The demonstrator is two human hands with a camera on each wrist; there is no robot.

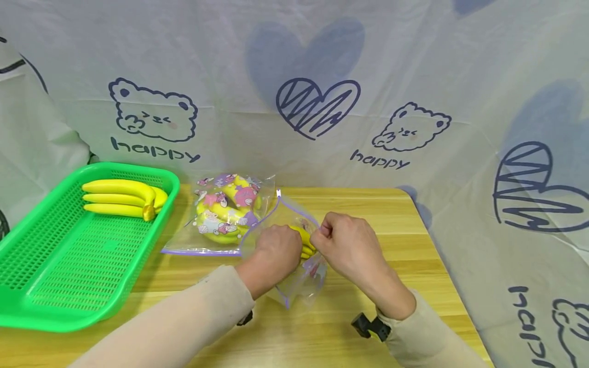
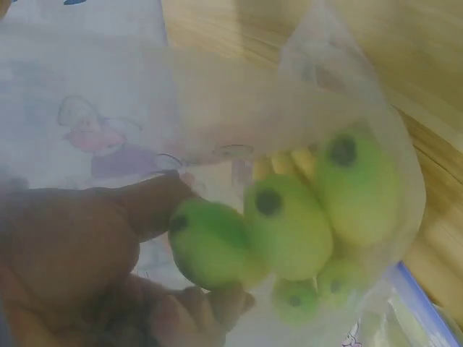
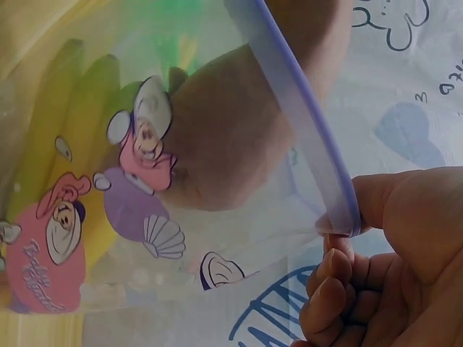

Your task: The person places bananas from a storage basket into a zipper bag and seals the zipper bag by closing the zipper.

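Note:
A clear zip bag [image 1: 269, 222] with a purple zip edge [image 3: 318, 148] and printed cartoon figures stands with its mouth spread. My left hand [image 1: 280, 253] reaches into it, thumb and fingers round a bunch of bananas [image 1: 306, 241]. Through the cloudy plastic of the left wrist view, green tips of the bananas [image 2: 289, 228] show, the nearest one between thumb and fingers. Between thumb and forefinger my right hand [image 1: 348, 244] pinches a corner of the zip edge. Most of the bunch is hidden behind my left hand in the head view.
Left of the open bag, another printed zip bag [image 1: 184, 237] lies on the wooden table [image 1: 400, 266] with yellow bananas inside. A green plastic basket [image 1: 131, 278] at the far left holds another bunch [image 1: 117, 189]. Behind the table hangs a printed white cloth [image 1: 239, 133].

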